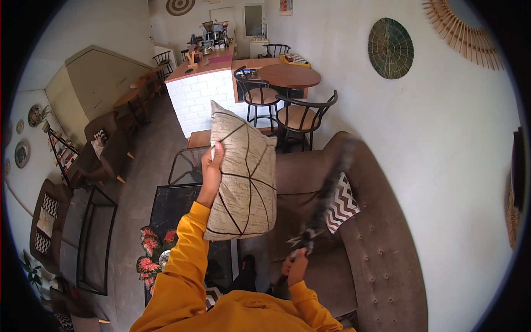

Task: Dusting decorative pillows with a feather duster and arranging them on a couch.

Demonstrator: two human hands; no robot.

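Two mustard-yellow sleeves [185, 260] reach forward, each ending in a bare hand with its fingers clamped on something. Nearer the body, the right hand [297, 267] is closed around the lower end of a long, dark, fluffy duster [326, 202]. The duster's long axis slants away from these fingers, forward and to the right, over the seat of a brown upholstered sofa [381, 249]; its far end is blurred.

Farther forward, the left hand [212, 169] pinches the left edge of a beige fabric cushion [243, 177] crossed by dark angular lines. The thumb lies on the face in view; the other fingers are mostly hidden behind. The cushion is held up, its long axis running nearly straight ahead, so it and the duster spread apart like a V, the right hand near the narrow end and the cushion wholly left of the duster.

Left of the cushion is a glossy black table [174, 207]. Right of it, a white-and-brown zigzag cushion [342, 205] leans on the sofa, partly behind the duster; whether they touch, I cannot tell.
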